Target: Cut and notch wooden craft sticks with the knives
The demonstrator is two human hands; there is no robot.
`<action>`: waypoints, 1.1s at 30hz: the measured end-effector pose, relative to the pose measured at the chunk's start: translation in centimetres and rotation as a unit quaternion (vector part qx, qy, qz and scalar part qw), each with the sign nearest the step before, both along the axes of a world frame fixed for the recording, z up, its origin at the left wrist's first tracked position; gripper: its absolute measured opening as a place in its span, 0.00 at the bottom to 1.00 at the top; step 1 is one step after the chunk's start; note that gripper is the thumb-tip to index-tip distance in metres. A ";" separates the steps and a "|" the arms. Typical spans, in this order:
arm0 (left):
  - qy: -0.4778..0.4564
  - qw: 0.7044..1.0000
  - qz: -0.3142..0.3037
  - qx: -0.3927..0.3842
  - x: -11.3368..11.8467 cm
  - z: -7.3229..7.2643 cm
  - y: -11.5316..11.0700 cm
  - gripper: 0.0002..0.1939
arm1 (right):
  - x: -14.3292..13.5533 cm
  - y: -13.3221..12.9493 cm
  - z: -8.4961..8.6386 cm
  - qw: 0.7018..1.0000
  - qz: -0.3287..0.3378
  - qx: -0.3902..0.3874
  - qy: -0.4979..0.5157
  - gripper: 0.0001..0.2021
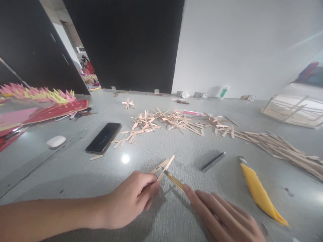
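Note:
Pinched between the fingers of my left hand (131, 200) is a thin wooden stick (169, 164), slanting up and away. A second wooden stick (159, 166) crosses behind it, with small dark print on it; its near end is hidden by my fingers. My right hand (222, 215) grips a slim craft knife (175, 181) with a yellowish handle and a dark blade. The blade tip lies at the crossing of the sticks; whether it touches them I cannot tell. To the right of the sticks lies a black pen (213, 161).
Beyond my hands spreads a pile of short wooden pieces (176, 120). Long strips (285, 148) lie at right, near a yellow tool (259, 191) with a grey tip. A phone (104, 137) and white case (56, 141) lie left. A stick frame (295, 111) stands back right.

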State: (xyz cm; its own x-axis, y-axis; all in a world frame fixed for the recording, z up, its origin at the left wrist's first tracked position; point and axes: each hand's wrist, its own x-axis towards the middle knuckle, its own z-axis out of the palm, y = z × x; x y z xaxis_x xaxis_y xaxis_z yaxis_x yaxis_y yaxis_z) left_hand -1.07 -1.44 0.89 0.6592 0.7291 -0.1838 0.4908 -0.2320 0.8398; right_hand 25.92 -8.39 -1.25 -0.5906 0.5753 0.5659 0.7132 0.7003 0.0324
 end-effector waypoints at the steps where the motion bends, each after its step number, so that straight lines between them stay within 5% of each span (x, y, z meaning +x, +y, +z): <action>1: 0.007 1.000 -0.005 -0.011 -0.1 0.2 0.2 0.22 | 0.3 0.0 -0.1 1.000 -0.010 0.005 -0.014 0.29; 8: 0.042 0.997 -0.034 -0.051 -0.1 1.1 0.9 0.22 | 0.6 0.5 -0.6 0.988 -0.032 0.084 -0.123 0.25; 14: 0.037 0.999 0.008 -0.011 -0.1 0.7 0.9 0.23 | 0.2 1.5 -1.9 0.988 -0.088 -0.125 0.010 0.31; 23: 0.031 0.978 -0.016 0.208 -0.5 -1.6 1.0 0.13 | 0.5 2.0 -2.2 0.978 -0.082 -0.174 0.076 0.35; 33: -0.004 0.976 0.015 0.215 0.6 -2.2 1.0 0.14 | 0.1 2.1 -2.0 0.979 0.025 -0.190 0.076 0.36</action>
State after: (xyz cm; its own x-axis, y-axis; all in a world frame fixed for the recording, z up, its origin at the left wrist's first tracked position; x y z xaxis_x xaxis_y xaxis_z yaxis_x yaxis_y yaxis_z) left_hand -0.46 -0.43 -1.33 0.6370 0.7563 0.1490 0.4964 -0.5504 0.6713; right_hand 26.03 -6.26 -3.29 -0.5496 0.7332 0.4005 0.6540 0.6758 -0.3400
